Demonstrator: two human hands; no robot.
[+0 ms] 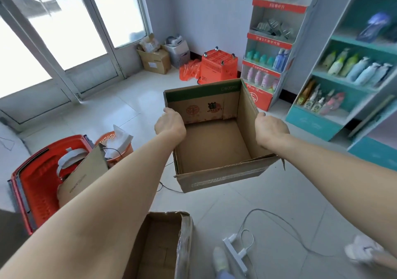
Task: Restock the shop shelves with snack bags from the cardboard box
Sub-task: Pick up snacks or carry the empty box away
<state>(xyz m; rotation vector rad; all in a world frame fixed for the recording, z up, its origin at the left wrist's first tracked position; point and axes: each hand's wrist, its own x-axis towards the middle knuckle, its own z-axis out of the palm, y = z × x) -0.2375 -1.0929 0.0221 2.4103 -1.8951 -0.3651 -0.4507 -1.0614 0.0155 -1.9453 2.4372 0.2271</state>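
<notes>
I am gripping an empty brown cardboard box (214, 141), its print unreadable, by both side walls: left hand (169, 124) and right hand (271, 130) clamped shut.

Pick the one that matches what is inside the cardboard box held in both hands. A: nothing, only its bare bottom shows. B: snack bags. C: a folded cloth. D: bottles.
A: the cardboard box shows only its bare brown bottom, with the left hand and right hand gripping its side walls.
</notes>
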